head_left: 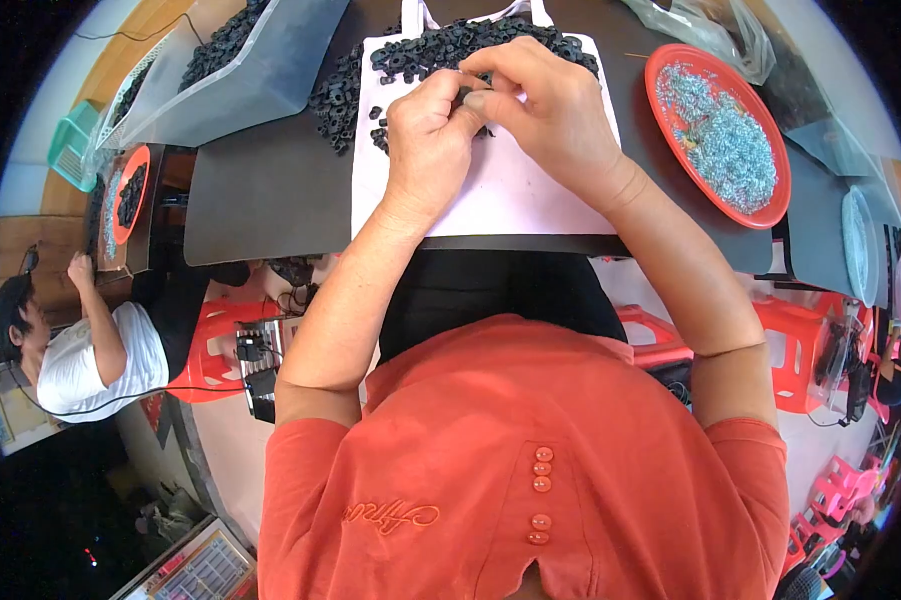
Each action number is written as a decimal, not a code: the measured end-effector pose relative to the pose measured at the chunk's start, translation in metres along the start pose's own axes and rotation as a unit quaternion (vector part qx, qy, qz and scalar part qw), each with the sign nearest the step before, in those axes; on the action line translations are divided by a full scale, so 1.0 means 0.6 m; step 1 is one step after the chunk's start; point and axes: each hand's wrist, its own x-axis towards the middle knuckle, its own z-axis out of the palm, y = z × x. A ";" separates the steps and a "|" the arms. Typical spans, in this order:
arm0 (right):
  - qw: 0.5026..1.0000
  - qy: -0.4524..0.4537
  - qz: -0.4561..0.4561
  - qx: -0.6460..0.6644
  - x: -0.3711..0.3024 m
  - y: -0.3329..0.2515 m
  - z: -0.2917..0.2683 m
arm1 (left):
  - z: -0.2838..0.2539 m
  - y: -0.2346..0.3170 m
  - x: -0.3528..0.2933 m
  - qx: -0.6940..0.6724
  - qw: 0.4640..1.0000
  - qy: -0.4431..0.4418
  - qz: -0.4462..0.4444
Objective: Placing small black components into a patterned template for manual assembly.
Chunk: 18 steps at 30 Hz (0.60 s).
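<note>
My left hand (pixel 428 145) and my right hand (pixel 548 115) meet above a white tote bag (pixel 510 205) laid flat on the table. Between their fingertips is a small black plastic part (pixel 461 97), mostly covered by the fingers. Both hands are closed in a pinch around it. Just beyond them, a heap of similar black parts (pixel 425 50) spreads over the bag's far end and spills off its left side. A few loose ones lie beside my left hand. To the right stands a red plate (pixel 657 100) with many tiny shiny silvery-blue pieces (pixel 735 160) on it.
A large translucent bin (pixel 255 95) of black parts stands at the far left of the dark table (pixel 260 200). Clear plastic bags (pixel 715 30) lie at the far right. A person in a white shirt (pixel 120 350) sits at the left, near another red plate (pixel 143 165).
</note>
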 end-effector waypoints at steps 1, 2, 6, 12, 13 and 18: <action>1.000 -0.004 -0.025 -0.015 0.002 -0.004 -0.003 | 0.001 0.000 0.000 0.000 1.000 0.000 0.000; 0.998 -0.007 -0.051 -0.030 0.002 -0.006 -0.005 | 0.002 -0.001 0.001 -0.003 1.000 0.001 0.011; 0.996 0.014 -0.077 -0.053 0.002 0.003 -0.003 | 0.006 0.005 -0.001 -0.003 0.998 -0.029 0.058; 0.988 0.028 -0.098 -0.112 0.005 0.005 -0.004 | 0.001 0.006 0.000 -0.105 0.993 -0.035 -0.048; 0.993 0.045 -0.079 -0.076 0.006 0.012 -0.007 | 0.000 0.007 0.001 -0.105 0.993 -0.034 -0.047; 0.998 0.058 -0.020 -0.007 0.004 0.010 -0.014 | -0.015 0.029 0.012 -0.226 0.968 0.054 -0.096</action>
